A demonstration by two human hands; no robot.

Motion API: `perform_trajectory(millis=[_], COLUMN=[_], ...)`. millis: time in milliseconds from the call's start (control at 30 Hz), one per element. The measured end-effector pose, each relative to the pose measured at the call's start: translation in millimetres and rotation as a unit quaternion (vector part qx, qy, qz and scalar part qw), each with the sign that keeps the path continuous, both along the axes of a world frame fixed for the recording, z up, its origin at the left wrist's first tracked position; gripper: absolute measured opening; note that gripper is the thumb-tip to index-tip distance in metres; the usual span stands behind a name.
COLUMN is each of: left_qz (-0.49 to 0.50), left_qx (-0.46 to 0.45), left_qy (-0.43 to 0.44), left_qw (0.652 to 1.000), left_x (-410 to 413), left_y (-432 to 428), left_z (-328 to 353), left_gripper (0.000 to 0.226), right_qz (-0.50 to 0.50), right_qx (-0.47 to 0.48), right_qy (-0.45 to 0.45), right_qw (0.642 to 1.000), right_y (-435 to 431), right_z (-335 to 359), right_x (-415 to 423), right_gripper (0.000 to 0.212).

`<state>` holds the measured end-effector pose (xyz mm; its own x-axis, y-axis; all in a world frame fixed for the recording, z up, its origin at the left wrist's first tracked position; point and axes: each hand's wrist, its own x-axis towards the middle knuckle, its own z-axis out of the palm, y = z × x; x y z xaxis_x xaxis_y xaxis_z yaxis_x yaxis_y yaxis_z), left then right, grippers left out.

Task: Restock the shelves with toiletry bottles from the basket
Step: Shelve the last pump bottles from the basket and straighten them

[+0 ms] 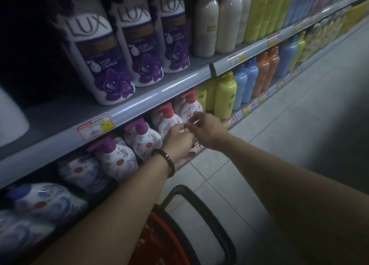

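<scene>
Head view. At 11 o'clock, LUX bottles on the upper shelf. Below, at centre, floral pump bottles. Just before them, touching each other: left hand, right hand, fingers curled; impossible to tell whether holding anything. At 6 o'clock, basket. Price tag unreadable.

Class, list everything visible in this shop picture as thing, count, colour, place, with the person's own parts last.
LUX bottles: three, white-purple, upper shelf left.
Cream bottles: three, upper shelf, right of LUX.
Floral pump bottles: four in front, red or purple caps, lower shelf.
Blue-patterned bottles: several, lower shelf left.
Yellow bottles: several, lower shelf right.
Orange bottles: two, lower shelf, farther right.
Basket: one, red, black handle, bottom centre.
Bracelet: one, dark, left wrist.
Left hand, right hand: fingers meeting before the pump bottles.
</scene>
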<state>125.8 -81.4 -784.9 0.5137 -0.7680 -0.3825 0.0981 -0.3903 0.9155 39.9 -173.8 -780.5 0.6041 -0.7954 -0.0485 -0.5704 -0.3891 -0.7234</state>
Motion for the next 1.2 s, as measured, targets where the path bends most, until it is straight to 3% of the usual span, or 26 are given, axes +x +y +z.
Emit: perform_trajectory(millis=[300, 400, 533, 667, 800, 1200], left_qz=[0.032, 0.039, 0.044, 0.056, 0.063, 0.137], left_qx=[-0.019, -0.028, -0.042, -0.034, -0.017, 0.018], left_qy=[-0.024, -0.033, -0.08, -0.114, -0.126, -0.16], left_qw=[0.999, 0.998, 0.995, 0.991, 0.99, 0.977], left_x=[12, 9, 2, 12, 18, 26], left_y=[96, 131, 182, 238, 291, 423], left_z=[58, 74, 90, 92, 87, 57], left_gripper=[0.037, 0.028, 0.033, 0.033, 0.049, 0.026], right_qz=[0.061, 0.06, 0.06, 0.079, 0.123, 0.193], right_qx=[-0.03, -0.015, 0.032, 0.04, 0.054, 0.142], right_qy=[-0.028, -0.053, -0.088, -0.11, -0.104, -0.112], right_qw=[0.997, 0.997, 0.994, 0.99, 0.986, 0.964], right_y=[92, 125, 173, 225, 267, 372], right_z=[62, 73, 76, 75, 75, 36], right_x=[14, 15, 16, 22, 27, 48], right_gripper=[0.034, 0.032, 0.021, 0.022, 0.023, 0.009])
